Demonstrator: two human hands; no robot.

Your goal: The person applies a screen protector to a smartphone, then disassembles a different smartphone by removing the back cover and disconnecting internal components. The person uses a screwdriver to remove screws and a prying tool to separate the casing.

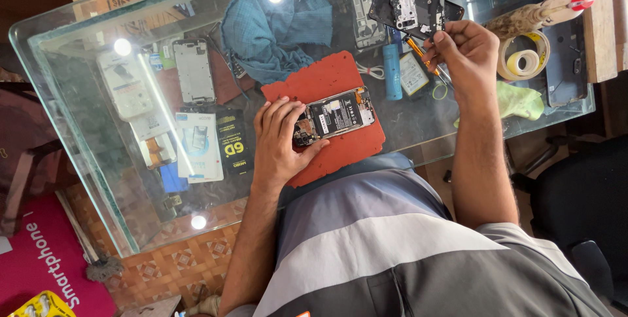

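The opened phone lies on a red mat on the glass surface, steadied by the left hand gripping its end. The right hand holds a dark back panel and an orange-handled screwdriver above the surface, beside a blue cloth.

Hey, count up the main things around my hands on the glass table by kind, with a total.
Opened phones: 1
Loose phone back frames: 1
Red work mats: 1
Blue cloths: 1
Tape rolls: 1
Screwdrivers: 1
Total: 6
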